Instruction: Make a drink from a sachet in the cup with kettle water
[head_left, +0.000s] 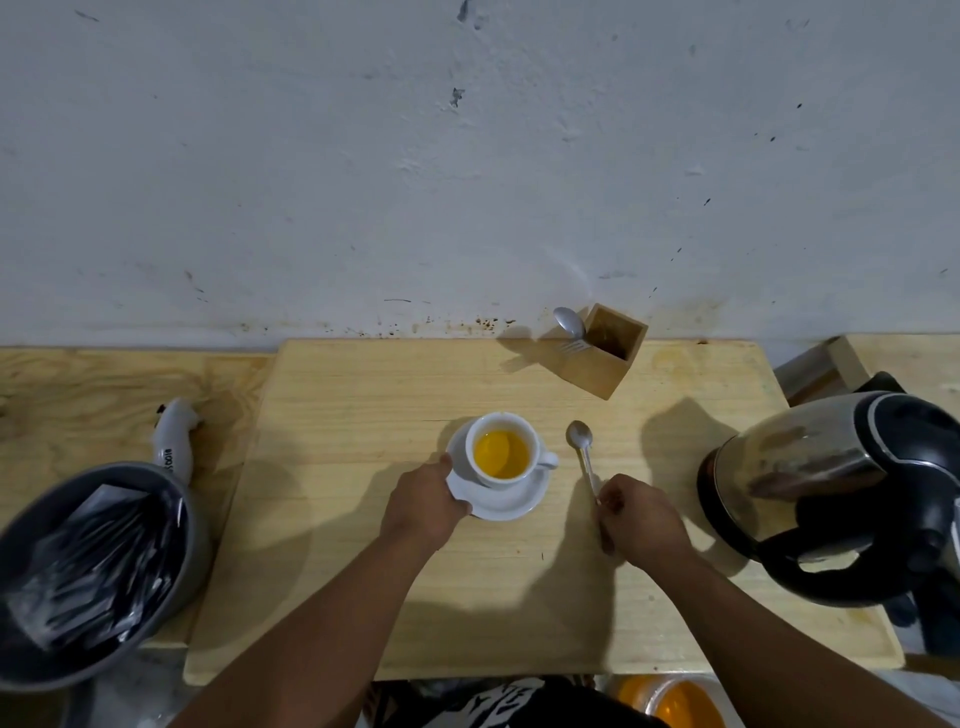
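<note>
A white cup (503, 450) filled with orange-yellow drink stands on a white saucer (506, 500) in the middle of the wooden board. My left hand (423, 501) grips the saucer's left rim. To the right of the cup a metal spoon (583, 452) lies with its bowl pointing away, and my right hand (640, 514) is closed on its handle end. A steel and black kettle (826, 496) sits at the right edge. A white sachet (174, 439) lies on the left table.
A grey bin (171, 561) with a black liner stands at the left. A wooden cutlery holder (608, 351) with a spoon and fork stands by the wall. An orange container (670, 701) shows below the board's front edge.
</note>
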